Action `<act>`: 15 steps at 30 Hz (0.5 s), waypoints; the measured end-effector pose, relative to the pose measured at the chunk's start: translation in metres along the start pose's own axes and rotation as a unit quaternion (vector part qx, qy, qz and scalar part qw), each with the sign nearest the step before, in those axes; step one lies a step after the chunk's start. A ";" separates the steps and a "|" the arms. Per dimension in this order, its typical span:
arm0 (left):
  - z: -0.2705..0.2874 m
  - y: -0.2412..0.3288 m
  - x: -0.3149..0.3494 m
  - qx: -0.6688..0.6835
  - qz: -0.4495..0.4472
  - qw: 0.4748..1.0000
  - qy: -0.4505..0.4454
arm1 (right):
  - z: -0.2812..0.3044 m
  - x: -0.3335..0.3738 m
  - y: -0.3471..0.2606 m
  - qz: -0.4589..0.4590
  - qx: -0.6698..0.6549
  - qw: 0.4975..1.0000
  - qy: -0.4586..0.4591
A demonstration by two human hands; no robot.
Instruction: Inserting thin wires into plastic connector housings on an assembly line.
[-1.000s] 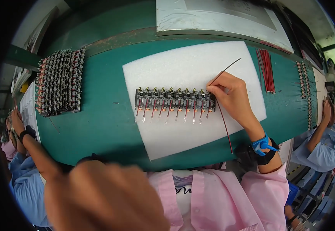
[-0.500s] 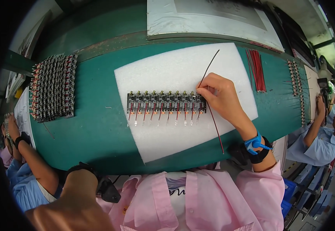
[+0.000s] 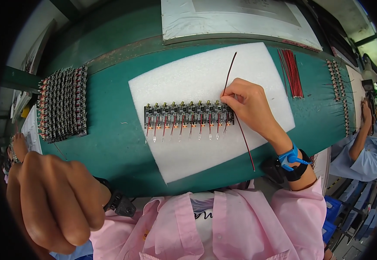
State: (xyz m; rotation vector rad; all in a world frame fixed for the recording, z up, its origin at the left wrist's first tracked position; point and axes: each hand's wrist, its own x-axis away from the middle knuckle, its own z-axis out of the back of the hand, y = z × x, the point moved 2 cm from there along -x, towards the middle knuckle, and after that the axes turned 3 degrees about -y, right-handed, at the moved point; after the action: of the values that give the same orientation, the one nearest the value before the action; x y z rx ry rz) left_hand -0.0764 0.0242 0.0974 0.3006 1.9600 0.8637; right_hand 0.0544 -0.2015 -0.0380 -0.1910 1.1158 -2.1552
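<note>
A strip of joined circuit boards [image 3: 188, 114] lies across a white foam sheet [image 3: 197, 160]. Brass-coloured parts line its far edge, and thin red and dark leads with clear tips hang over its near edge. My right hand [image 3: 247, 102] is closed in a pinch at the strip's right end. Between its fingertips runs a long thin red-and-black wire [image 3: 245, 143], sticking out beyond the hand both far and near. My left hand [image 3: 60, 199] is raised close to the camera at the lower left, its fingers curled into a fist. Whatever it may hold is hidden.
On the green table [image 3: 110, 151], stacked circuit boards [image 3: 65, 104] stand at the left. A bundle of red wires [image 3: 293, 73] lies right of the foam, with a row of small wired parts [image 3: 338, 91] beyond. A white panel [image 3: 240, 26] borders the far side. Co-workers sit at both sides.
My left hand has come up and forward from the lower left edge, now showing as a fist. My right hand keeps its pinch on the wire. The view has shifted slightly.
</note>
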 end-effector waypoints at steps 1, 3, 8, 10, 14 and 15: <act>-0.001 0.002 0.003 -0.009 0.001 1.000 0.020 | 0.000 0.000 0.000 0.002 0.002 1.000 0.002; -0.004 0.005 0.007 -0.027 0.002 0.998 0.058 | 0.000 0.000 0.000 0.006 0.005 1.000 0.005; -0.007 0.008 0.010 -0.050 0.003 0.993 0.111 | 0.000 0.000 -0.001 0.006 0.015 1.000 0.004; -0.005 0.005 0.005 -0.043 -0.001 0.994 0.100 | -0.001 0.000 -0.001 0.012 0.020 1.000 0.008; -0.002 0.000 -0.005 -0.029 -0.010 0.996 0.079 | -0.001 0.000 0.000 0.021 0.034 0.999 0.010; -0.002 -0.002 -0.008 -0.025 -0.013 0.997 0.074 | -0.001 0.000 -0.001 0.024 0.040 0.999 0.010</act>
State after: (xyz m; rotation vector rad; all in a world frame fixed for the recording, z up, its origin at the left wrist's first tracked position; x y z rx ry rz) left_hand -0.0736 0.0182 0.1019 0.1861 2.0692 0.9402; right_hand 0.0537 -0.2009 -0.0380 -0.1061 1.0327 -2.1585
